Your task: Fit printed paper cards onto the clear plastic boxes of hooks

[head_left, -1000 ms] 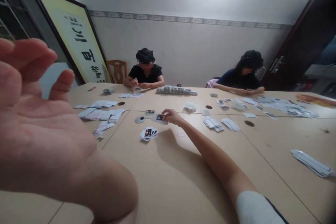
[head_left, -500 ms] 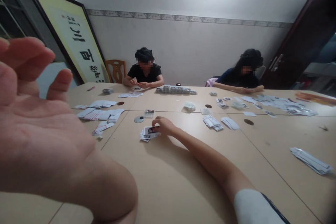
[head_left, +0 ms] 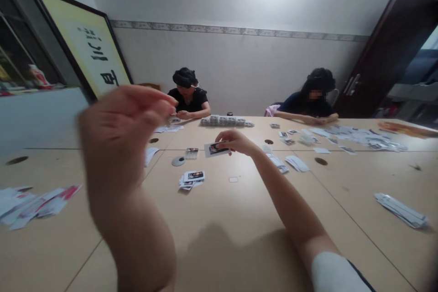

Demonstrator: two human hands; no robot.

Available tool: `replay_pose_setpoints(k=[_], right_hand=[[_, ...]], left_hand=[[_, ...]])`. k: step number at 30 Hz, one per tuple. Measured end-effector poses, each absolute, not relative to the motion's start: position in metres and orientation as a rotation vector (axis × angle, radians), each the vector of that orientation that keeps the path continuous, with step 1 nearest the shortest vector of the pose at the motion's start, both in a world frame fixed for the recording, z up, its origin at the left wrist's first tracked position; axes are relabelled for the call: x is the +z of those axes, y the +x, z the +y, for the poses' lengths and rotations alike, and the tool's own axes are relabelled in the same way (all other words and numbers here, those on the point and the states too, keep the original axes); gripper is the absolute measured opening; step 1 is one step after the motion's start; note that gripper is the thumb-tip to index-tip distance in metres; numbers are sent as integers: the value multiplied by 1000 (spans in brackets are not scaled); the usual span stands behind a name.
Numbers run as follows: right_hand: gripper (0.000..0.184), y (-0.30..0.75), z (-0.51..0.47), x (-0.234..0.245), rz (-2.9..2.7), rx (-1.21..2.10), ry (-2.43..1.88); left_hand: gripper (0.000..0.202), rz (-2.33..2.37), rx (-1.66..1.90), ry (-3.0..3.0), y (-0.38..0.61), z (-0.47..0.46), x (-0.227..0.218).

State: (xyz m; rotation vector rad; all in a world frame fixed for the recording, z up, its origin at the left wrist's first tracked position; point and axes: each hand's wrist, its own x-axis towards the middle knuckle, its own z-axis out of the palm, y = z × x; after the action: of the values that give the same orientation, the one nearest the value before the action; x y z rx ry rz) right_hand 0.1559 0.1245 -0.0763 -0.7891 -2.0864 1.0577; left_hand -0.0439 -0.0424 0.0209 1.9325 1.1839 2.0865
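My right hand [head_left: 236, 140] reaches out over the tan table [head_left: 239, 228] and pinches a photo card [head_left: 216, 148] lifted above the surface. Below and to its left lies a small pile of photo cards [head_left: 191, 179]. A grey round disc [head_left: 178, 161] and a small clear case [head_left: 191, 153] sit just beyond the pile. My left hand [head_left: 119, 132] is raised close to the camera and blurred by motion, its fingers curled forward; I cannot tell whether it holds anything.
Two people sit at the far side, one in black [head_left: 188, 96], one in dark blue [head_left: 311, 102]. Card stacks [head_left: 224, 120] line the far middle; loose cards lie at the left [head_left: 34, 203], the right edge [head_left: 400, 210] and the far right [head_left: 359, 137]. A framed calligraphy panel [head_left: 85, 50] leans at the left.
My right hand went down to the pile, then lifted a photo card up and away from it. My left hand swung from an open palm at the left toward the centre, fingers curling.
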Motion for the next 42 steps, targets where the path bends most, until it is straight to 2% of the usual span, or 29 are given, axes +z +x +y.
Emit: replay_pose_setpoints(k=[2,4,6,15,20,22,24,26,31,36,42], right_hand=[[14,167,113,-61,-2091,1051,-759],[14,176,101,-49,-2092,1026,-731],[14,183,88,-39,-2081,996,-703],[15,200,58,-26,-2042,777,-697],[11,197,48,-22,-1836,112,-763],[3,194,40,-20,-1704,-12,-733],[7,192,33,-19,-1648,79,-702],[11,189,27,-19,-1677,309,-700],[10,181,25,-21,-1666,726,-660],[18,179,30,-23,-1587,885,-599],[25,177,36,-25,-1503,911,-622]], left_hand=[[9,1243,1715,2066,-37,-27,22],[12,1335,1318,2150,-31,-9,19],[15,1420,1167,2198,-25,5,14],[16,1275,1032,2159,-16,9,10],[15,1265,1197,2107,-7,13,7],[18,1289,1263,2082,-5,14,6],[19,1295,1320,2080,-4,13,6],[19,1259,1390,2116,-3,11,6],[18,1105,1527,2217,4,8,4],[19,1215,1559,2321,12,5,5],[19,1303,1591,2405,17,1,5]])
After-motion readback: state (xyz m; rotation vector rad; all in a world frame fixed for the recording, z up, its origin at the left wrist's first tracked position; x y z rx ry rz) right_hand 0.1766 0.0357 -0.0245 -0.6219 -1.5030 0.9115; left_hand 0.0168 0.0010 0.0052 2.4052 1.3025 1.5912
